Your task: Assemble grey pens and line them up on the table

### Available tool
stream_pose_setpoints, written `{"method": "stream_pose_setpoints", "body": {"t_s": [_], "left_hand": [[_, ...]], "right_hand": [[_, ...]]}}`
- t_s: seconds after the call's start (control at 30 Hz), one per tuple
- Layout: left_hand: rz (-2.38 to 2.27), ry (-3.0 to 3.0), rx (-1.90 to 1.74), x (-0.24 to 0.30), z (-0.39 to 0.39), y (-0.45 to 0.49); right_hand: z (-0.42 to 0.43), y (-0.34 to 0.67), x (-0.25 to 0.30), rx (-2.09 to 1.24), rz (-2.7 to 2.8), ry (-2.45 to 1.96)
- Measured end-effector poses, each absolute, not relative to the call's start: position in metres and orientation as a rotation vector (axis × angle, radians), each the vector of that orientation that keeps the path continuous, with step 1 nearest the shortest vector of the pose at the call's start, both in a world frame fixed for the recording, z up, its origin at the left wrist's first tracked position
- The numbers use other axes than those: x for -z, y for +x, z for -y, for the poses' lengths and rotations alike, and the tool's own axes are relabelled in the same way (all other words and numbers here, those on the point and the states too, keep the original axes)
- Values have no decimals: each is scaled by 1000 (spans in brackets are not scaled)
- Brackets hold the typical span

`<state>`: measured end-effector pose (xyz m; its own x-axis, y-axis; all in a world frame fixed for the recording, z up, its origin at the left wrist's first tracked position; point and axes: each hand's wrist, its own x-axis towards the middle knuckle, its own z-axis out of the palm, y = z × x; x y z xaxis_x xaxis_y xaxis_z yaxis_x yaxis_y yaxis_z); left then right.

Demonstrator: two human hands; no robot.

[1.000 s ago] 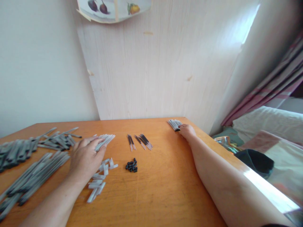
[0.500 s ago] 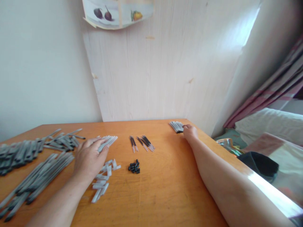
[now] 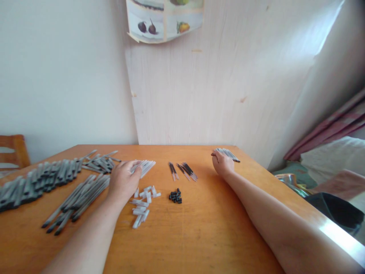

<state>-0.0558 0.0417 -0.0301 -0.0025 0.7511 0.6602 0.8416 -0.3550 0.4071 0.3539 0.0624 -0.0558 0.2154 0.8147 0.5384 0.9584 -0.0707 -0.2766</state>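
My left hand (image 3: 125,180) is closed over a row of clear white pen barrels (image 3: 148,166), its thumb on their near side. At the back right, my right hand (image 3: 222,163) has its fingers curled together beside the left end of a row of grey-white pens with dark ends (image 3: 229,153). Whatever its fingers hold, if anything, is hidden. Between the hands lie black pen refills with pale tips (image 3: 186,171) in two small groups. Nearer me are a heap of short clear plastic pieces (image 3: 141,209) and a small pile of black plugs (image 3: 175,196).
Thick grey-white tubes with dark ends (image 3: 42,177) and longer thin ones (image 3: 78,199) cover the left of the wooden table (image 3: 171,243). A black bin (image 3: 333,213) stands beyond the right edge. A chair back (image 3: 18,148) shows at far left.
The view has swung left, so everything appears further right. My right hand has gone from the right end of the pen row to its left end. My left hand stays at the barrels.
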Motion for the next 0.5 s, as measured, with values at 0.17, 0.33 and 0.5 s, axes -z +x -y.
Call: {"method": "stream_pose_setpoints", "body": {"t_s": [0.17, 0.33, 0.5], "left_hand": [[1927, -2154, 1542, 38, -52, -66], [2054, -2119, 1617, 42, -57, -74], [2197, -2085, 1291, 37, -50, -72]], "right_hand": [[-62, 355, 63, 398, 1744, -1898], [-61, 358, 67, 450, 1802, -1939], [-57, 357, 66, 519, 1896, -1878]]}}
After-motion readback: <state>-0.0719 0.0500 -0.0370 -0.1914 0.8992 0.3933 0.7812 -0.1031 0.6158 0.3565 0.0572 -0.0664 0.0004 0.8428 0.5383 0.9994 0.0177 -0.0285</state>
